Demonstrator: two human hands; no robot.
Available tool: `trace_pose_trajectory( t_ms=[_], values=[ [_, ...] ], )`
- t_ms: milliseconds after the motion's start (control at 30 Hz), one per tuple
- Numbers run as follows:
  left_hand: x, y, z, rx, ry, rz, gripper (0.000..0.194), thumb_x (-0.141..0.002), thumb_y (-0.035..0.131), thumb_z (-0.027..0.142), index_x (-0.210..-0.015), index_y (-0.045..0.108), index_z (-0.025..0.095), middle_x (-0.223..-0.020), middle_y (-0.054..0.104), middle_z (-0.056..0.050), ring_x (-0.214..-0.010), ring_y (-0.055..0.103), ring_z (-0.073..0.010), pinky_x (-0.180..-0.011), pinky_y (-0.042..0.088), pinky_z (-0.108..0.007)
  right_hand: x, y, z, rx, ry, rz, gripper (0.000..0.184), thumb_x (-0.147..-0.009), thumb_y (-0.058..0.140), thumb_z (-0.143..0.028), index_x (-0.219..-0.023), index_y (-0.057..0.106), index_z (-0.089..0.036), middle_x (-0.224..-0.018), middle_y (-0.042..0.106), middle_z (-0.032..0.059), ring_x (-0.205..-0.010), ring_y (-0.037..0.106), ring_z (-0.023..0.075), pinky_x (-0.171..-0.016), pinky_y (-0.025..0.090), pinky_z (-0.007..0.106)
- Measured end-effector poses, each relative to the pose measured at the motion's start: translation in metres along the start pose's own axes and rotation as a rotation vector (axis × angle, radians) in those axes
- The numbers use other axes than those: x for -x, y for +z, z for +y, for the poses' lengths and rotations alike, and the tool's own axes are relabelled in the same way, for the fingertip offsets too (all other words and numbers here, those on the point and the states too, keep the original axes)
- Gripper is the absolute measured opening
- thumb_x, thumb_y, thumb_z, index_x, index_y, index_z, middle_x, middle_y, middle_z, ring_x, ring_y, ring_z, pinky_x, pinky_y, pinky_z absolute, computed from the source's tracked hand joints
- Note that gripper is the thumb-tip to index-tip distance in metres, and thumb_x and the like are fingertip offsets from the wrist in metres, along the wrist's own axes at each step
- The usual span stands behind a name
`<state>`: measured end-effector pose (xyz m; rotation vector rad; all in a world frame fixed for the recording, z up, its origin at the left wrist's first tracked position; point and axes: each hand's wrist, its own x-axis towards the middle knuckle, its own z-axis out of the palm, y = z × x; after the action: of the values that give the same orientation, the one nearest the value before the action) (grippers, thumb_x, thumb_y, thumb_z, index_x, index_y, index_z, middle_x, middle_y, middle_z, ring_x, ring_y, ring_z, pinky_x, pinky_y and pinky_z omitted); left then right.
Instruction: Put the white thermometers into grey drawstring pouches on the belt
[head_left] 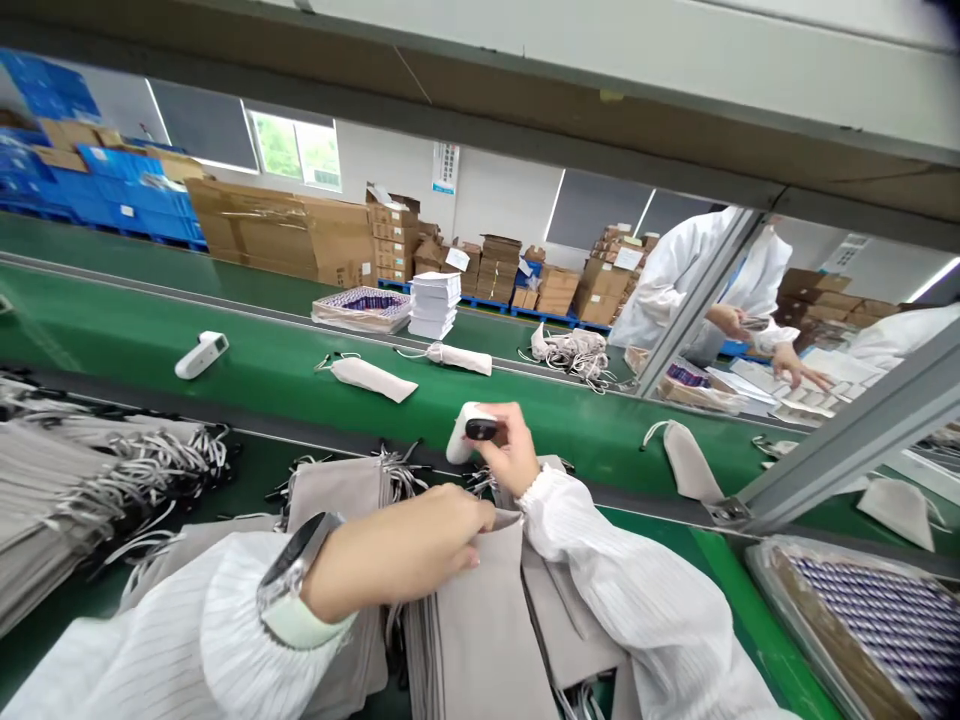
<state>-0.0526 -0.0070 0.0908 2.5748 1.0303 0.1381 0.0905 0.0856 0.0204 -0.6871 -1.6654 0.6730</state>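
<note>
My right hand (pixel 514 455) is closed around a white handheld device (pixel 459 440) with a glossy black oval face at its top, held tilted over the belt's near edge. Just below, my left hand (pixel 442 540) pinches the mouth of a grey drawstring pouch (pixel 491 620), which lies on top of a stack of similar pouches. The pouch mouth is slightly parted at the fingers; some fingertips are hidden. My left wrist wears a dark watch. More grey pouches (pixel 334 490) lie under and beside my left forearm.
A green conveyor belt (pixel 262 400) crosses ahead, carrying another white device (pixel 201 355) and several filled-looking pouches (pixel 373 379). A large pouch pile (pixel 60 490) lies left. At right stand a metal post (pixel 847 440) and a tray of patterned items (pixel 877 620). A co-worker (pixel 697 270) handles things across the belt.
</note>
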Motion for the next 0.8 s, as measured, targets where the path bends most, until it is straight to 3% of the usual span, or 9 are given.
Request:
trace_pose_trajectory(
  t_ms=[100,233,400,500,600,667,733,800],
  values=[
    [-0.006,-0.013,-0.008,0.114,0.055,0.012,0.011,-0.080,0.046,0.022,-0.070,0.050,0.018,-0.069,0.053,0.004,-0.067,0.049,-0.0123,-0.057,0.032,-0.021,-0.016,-0.017,-0.022,-0.117,0.027,0.178,0.038,-0.064,0.064,-0.029,-0.097,0.043,-0.026,-0.096,0.054,0.0016,-0.085,0.056,0.0164,-0.070,0.048,0.030],
    [-0.017,-0.018,-0.014,0.203,0.093,0.093,0.024,-0.085,0.037,0.027,-0.065,0.045,0.017,-0.062,0.045,0.005,-0.058,0.041,-0.0093,-0.053,0.028,-0.020,-0.032,-0.045,-0.045,-0.234,0.065,0.348,0.042,-0.070,0.057,-0.033,-0.106,0.036,-0.033,-0.094,0.053,-0.0010,-0.077,0.056,0.0142,-0.059,0.049,0.028],
    [-0.025,-0.012,-0.020,0.300,0.043,0.303,0.024,-0.087,0.033,0.032,-0.071,0.042,0.017,-0.067,0.041,0.004,-0.059,0.038,-0.0092,-0.053,0.028,-0.019,-0.035,-0.056,-0.057,-0.390,0.088,0.326,0.035,-0.071,0.056,-0.032,-0.100,0.037,-0.035,-0.092,0.052,-0.0041,-0.078,0.056,0.0112,-0.063,0.049,0.028],
    [-0.026,-0.011,-0.020,0.297,-0.016,0.442,0.022,-0.085,0.038,0.033,-0.070,0.039,0.017,-0.065,0.038,0.005,-0.058,0.036,-0.0094,-0.052,0.028,-0.020,-0.034,-0.051,-0.056,-0.469,0.267,0.190,0.032,-0.072,0.055,-0.039,-0.097,0.037,-0.033,-0.085,0.054,-0.0038,-0.071,0.057,0.0117,-0.057,0.049,0.027],
    [-0.027,-0.010,-0.021,0.249,-0.005,0.633,0.018,-0.086,0.035,0.026,-0.071,0.040,0.017,-0.074,0.039,0.002,-0.068,0.039,-0.0103,-0.063,0.033,-0.020,-0.028,-0.041,-0.050,-0.471,0.523,-0.133,0.033,-0.074,0.042,-0.054,-0.090,0.045,-0.026,-0.079,0.054,-0.0009,-0.064,0.056,0.0116,-0.050,0.047,0.025],
    [-0.029,-0.009,-0.024,0.219,-0.010,0.714,0.017,-0.086,0.033,0.023,-0.074,0.043,0.017,-0.081,0.038,0.000,-0.076,0.041,-0.0113,-0.070,0.035,-0.021,-0.022,-0.033,-0.047,-0.427,0.620,-0.363,0.040,-0.075,0.037,-0.059,-0.082,0.050,-0.021,-0.076,0.054,0.0007,-0.063,0.055,0.0114,-0.047,0.046,0.023],
    [-0.031,-0.009,-0.029,0.201,-0.039,0.739,0.017,-0.086,0.034,0.024,-0.076,0.045,0.016,-0.084,0.038,-0.001,-0.080,0.041,-0.0121,-0.072,0.036,-0.021,-0.017,-0.026,-0.045,-0.351,0.668,-0.538,0.046,-0.075,0.033,-0.060,-0.073,0.053,-0.018,-0.068,0.054,0.0015,-0.056,0.052,0.0104,-0.040,0.043,0.021],
    [-0.031,-0.009,-0.034,0.193,-0.085,0.722,0.017,-0.086,0.035,0.027,-0.077,0.046,0.017,-0.086,0.038,-0.002,-0.078,0.043,-0.0121,-0.070,0.037,-0.021,-0.015,-0.024,-0.045,-0.253,0.687,-0.602,0.054,-0.076,0.027,-0.062,-0.067,0.054,-0.016,-0.053,0.048,-0.0002,-0.041,0.042,0.0069,-0.031,0.031,0.017]
  ],
)
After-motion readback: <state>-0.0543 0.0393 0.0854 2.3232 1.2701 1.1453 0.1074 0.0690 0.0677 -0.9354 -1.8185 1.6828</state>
